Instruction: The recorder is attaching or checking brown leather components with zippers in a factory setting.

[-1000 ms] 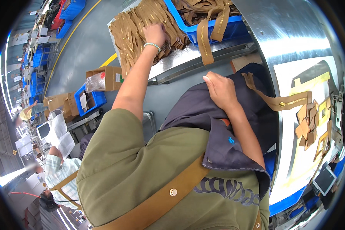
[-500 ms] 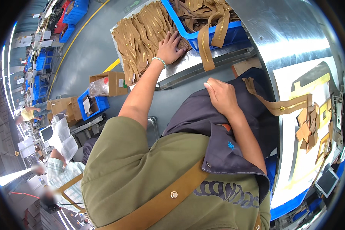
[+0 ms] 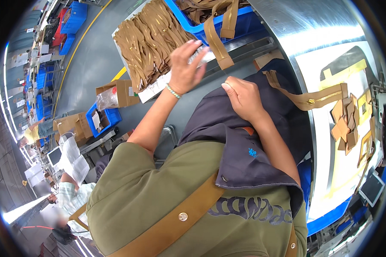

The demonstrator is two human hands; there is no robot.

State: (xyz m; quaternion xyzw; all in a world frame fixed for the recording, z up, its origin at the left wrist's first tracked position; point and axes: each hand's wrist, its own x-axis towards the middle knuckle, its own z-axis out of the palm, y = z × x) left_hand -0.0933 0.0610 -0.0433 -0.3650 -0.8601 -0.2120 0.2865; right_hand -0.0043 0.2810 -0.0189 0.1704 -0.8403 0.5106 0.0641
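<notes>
My left hand point(image 3: 186, 68), with a beaded bracelet on its wrist, is raised with fingers apart and slightly blurred. It holds nothing and is beside the near right edge of a dense pile of brown zippers point(image 3: 148, 40) on a pale board point(image 3: 152, 89). My right hand point(image 3: 244, 98) is closed over my dark apron point(image 3: 210, 113), thumb along the top; its palm side is hidden, so I cannot tell whether anything is in it. A blue bin point(image 3: 197, 29) holds more brown zippers, and one zipper strip point(image 3: 214, 40) with gold teeth hangs over its rim.
On my right, a metal worktable point(image 3: 283, 25) carries a brown zipper point(image 3: 317, 99), its end drooping off the edge, and small brown pieces point(image 3: 346, 120). An open carton point(image 3: 125, 92) and a small blue bin point(image 3: 111, 122) stand left. Another person point(image 3: 70, 192) sits lower left.
My left hand has lifted off the zipper pile and drawn back toward me, fingers spread. My right hand stays closed over the apron. The view has shifted slightly.
</notes>
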